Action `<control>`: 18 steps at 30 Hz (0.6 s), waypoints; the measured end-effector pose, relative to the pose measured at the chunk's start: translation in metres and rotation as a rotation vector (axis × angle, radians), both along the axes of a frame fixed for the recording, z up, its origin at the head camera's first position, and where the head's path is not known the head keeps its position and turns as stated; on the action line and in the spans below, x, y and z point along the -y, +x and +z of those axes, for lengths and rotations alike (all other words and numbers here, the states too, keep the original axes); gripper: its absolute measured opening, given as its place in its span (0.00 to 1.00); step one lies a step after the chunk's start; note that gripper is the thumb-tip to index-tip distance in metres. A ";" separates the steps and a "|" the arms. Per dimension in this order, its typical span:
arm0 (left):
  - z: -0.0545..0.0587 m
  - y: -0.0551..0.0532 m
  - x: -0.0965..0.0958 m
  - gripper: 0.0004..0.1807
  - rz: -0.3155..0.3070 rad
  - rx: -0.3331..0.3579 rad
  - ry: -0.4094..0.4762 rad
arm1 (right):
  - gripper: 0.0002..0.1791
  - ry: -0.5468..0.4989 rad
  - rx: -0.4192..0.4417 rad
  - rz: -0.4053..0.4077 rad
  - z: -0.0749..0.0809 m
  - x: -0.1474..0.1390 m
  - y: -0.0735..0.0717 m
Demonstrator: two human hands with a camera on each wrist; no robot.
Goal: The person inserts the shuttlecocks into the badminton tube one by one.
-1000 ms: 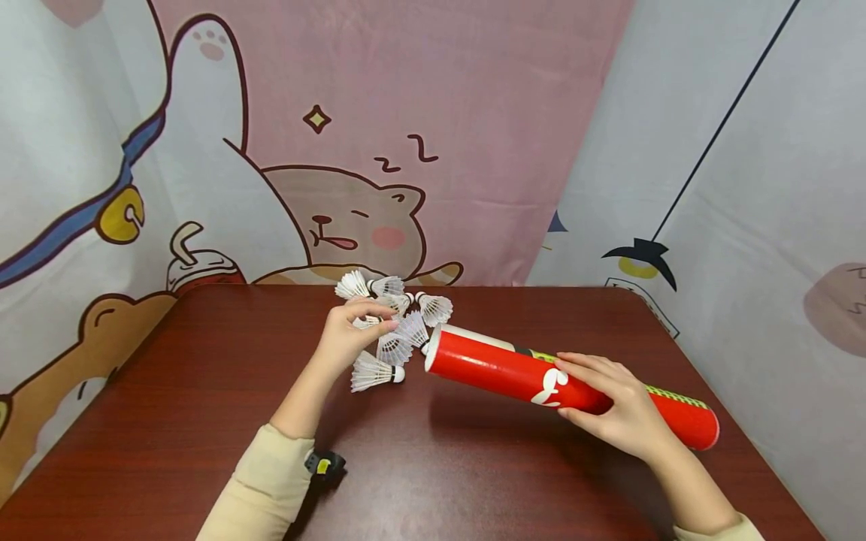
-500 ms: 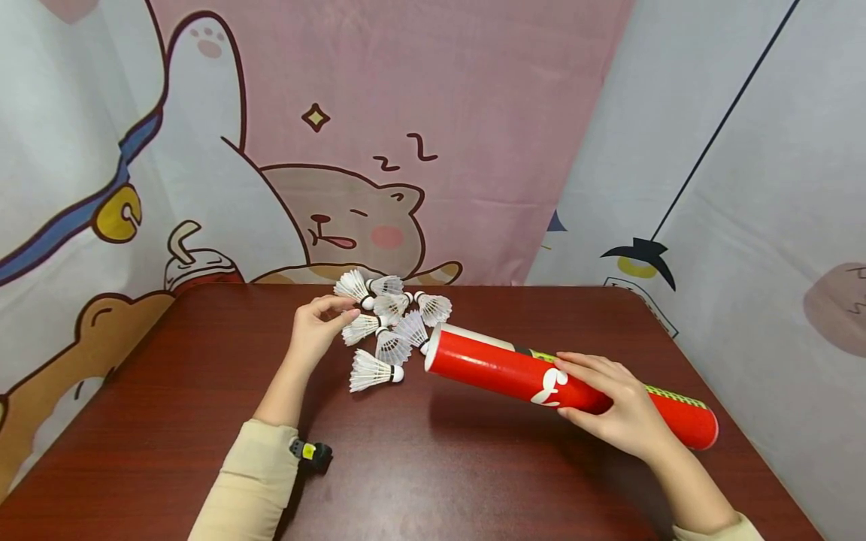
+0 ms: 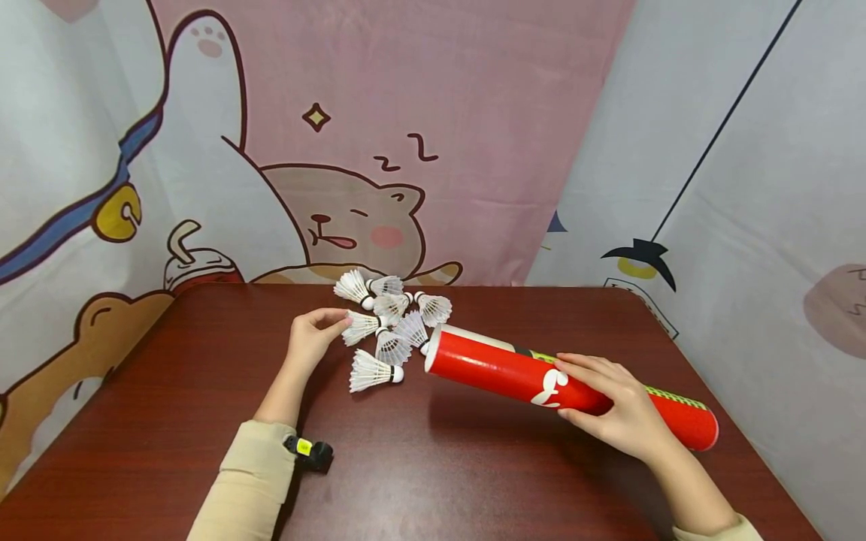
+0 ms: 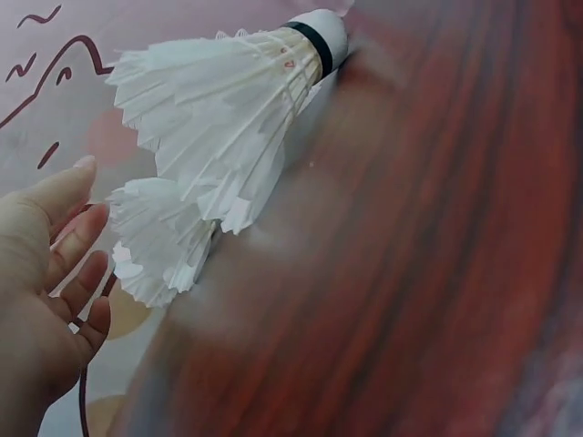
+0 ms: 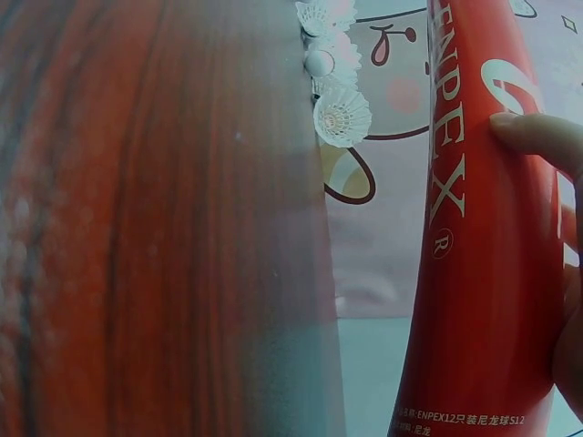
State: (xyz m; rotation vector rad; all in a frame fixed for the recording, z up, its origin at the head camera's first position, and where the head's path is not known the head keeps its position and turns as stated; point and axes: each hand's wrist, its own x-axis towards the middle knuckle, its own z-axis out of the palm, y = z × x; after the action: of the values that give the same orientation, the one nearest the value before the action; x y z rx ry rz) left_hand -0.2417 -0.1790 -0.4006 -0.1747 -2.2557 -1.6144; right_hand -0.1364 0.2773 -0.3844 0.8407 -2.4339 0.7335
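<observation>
My left hand (image 3: 313, 342) is at the left of a loose cluster of white shuttlecocks. Its thumb and index fingertips are right at the feathered end of one shuttlecock (image 3: 362, 327). In the left wrist view the fingers of this hand (image 4: 55, 264) are loosely bent beside that shuttlecock's skirt (image 4: 159, 241). My right hand (image 3: 619, 406) grips a long red shuttlecock tube (image 3: 501, 368) around its middle. The tube slants, its white-rimmed left end raised over the table and facing the cluster. The right wrist view shows the thumb pressed along the printed tube (image 5: 487, 273).
Nearest me in the cluster lies a shuttlecock (image 3: 375, 372) with a black band and white cork. Several more, such as the shuttlecock (image 3: 434, 308) at the right, lie toward the back of the brown table (image 3: 223, 391). A cartoon-printed cloth (image 3: 494, 150) hangs behind.
My left hand has drawn back to the left from over the cluster, then dipped slightly toward a shuttlecock's feathers. The right hand and tube have stayed in place.
</observation>
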 end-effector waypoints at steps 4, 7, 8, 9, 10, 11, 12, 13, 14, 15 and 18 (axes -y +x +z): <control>-0.021 -0.015 0.007 0.13 -0.002 0.012 -0.003 | 0.42 0.008 0.011 -0.013 0.000 0.000 0.001; -0.033 -0.024 0.012 0.14 -0.001 0.022 0.002 | 0.42 0.011 0.017 -0.020 0.000 0.000 0.001; -0.035 -0.025 0.012 0.14 0.001 0.023 -0.002 | 0.42 0.012 0.018 -0.021 0.000 0.000 0.001; -0.036 -0.026 0.013 0.14 0.005 0.026 -0.006 | 0.42 0.012 0.019 -0.021 0.000 0.000 0.001; -0.037 -0.026 0.013 0.14 0.008 0.028 -0.008 | 0.42 0.012 0.019 -0.022 0.000 -0.001 0.000; -0.037 -0.026 0.013 0.14 0.011 0.030 -0.006 | 0.42 0.012 0.018 -0.020 -0.001 -0.001 0.000; -0.038 -0.027 0.014 0.14 0.014 0.035 -0.007 | 0.42 0.012 0.016 -0.018 -0.001 -0.001 0.000; -0.038 -0.027 0.014 0.14 0.017 0.038 -0.013 | 0.42 0.012 0.013 -0.016 -0.001 -0.001 0.000; -0.039 -0.027 0.013 0.13 0.018 0.041 -0.019 | 0.42 0.014 0.011 -0.015 -0.001 -0.001 0.000; -0.039 -0.026 0.013 0.13 0.019 0.045 -0.024 | 0.42 0.014 0.010 -0.014 -0.001 -0.001 0.000; -0.040 -0.027 0.012 0.12 0.012 0.049 -0.051 | 0.42 0.016 0.009 -0.015 -0.001 -0.001 0.000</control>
State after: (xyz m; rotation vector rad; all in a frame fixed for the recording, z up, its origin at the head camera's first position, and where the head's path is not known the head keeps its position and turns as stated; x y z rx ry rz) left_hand -0.2687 -0.1907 -0.4408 -0.1359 -2.3319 -1.5725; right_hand -0.1364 0.2787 -0.3854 0.8259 -2.4548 0.7145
